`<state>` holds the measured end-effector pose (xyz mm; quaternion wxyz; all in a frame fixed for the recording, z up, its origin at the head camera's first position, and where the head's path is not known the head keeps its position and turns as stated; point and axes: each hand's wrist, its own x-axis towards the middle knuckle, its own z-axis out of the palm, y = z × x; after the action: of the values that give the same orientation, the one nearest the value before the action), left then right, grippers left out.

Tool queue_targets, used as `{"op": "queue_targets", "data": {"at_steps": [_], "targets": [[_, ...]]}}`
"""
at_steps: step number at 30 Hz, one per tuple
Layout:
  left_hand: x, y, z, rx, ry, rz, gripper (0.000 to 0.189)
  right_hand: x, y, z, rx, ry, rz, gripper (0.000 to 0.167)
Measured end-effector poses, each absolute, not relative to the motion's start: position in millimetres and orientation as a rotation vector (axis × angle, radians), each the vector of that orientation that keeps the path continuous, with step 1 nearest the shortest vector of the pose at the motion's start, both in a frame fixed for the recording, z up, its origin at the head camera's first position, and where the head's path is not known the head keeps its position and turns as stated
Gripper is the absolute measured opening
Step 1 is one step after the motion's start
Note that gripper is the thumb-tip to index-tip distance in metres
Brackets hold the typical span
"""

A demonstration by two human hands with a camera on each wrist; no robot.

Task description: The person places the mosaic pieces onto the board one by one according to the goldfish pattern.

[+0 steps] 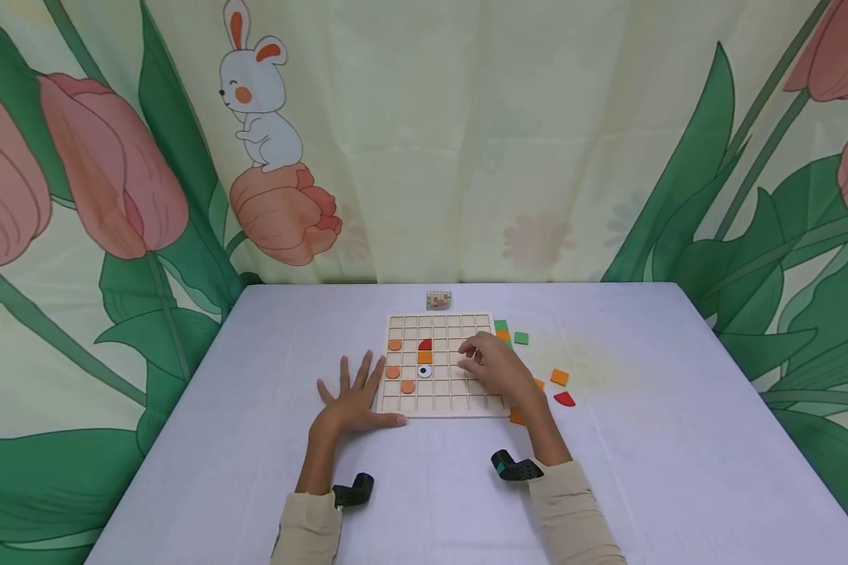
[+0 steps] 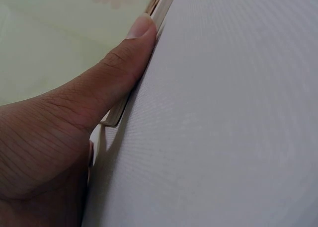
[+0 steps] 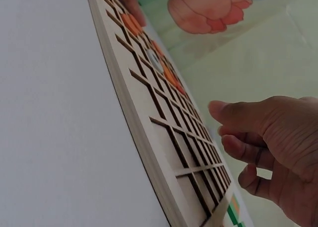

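A wooden grid board (image 1: 459, 404) lies on the white-covered table. My left hand (image 1: 351, 404) is spread at its left side, fingers straight, the thumb (image 2: 114, 63) along the near edge. Over the right half of the grid hovers my right hand (image 1: 496, 365), fingers loosely bent; the right wrist view shows nothing between thumb and fingertips. On the board, a red quarter-round piece (image 1: 425, 344), an orange square (image 1: 425, 358) and a white eye disc (image 1: 420, 371) form a column. Orange discs (image 1: 395, 344) sit in cells toward the left.
Beside the board's right edge are green pieces (image 1: 501, 324) and orange pieces (image 1: 517, 418), partly hidden by the right arm. Farther right lie a green square (image 1: 521, 338), an orange square (image 1: 559, 377) and a red piece (image 1: 564, 399). A small patterned item (image 1: 438, 300) stands behind the board.
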<state>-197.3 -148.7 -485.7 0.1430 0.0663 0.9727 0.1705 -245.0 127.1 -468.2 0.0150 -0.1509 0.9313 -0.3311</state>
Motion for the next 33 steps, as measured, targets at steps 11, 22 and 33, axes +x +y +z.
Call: {"op": "queue_targets", "data": {"at_steps": [11, 22, 33], "targets": [[-199, -151, -488, 0.201, 2.807, 0.493, 0.118, -251, 160, -475, -0.440, 2.922, -1.047, 0.024], [-198, -151, -491, 0.203, 2.800, 0.526, 0.118, -257, 184, -483, -0.263, 2.966, -1.008, 0.027], [-199, -151, -492, 0.211, 2.807, 0.530, 0.118, -263, 192, -488, -0.215, 2.997, -0.976, 0.028]]}}
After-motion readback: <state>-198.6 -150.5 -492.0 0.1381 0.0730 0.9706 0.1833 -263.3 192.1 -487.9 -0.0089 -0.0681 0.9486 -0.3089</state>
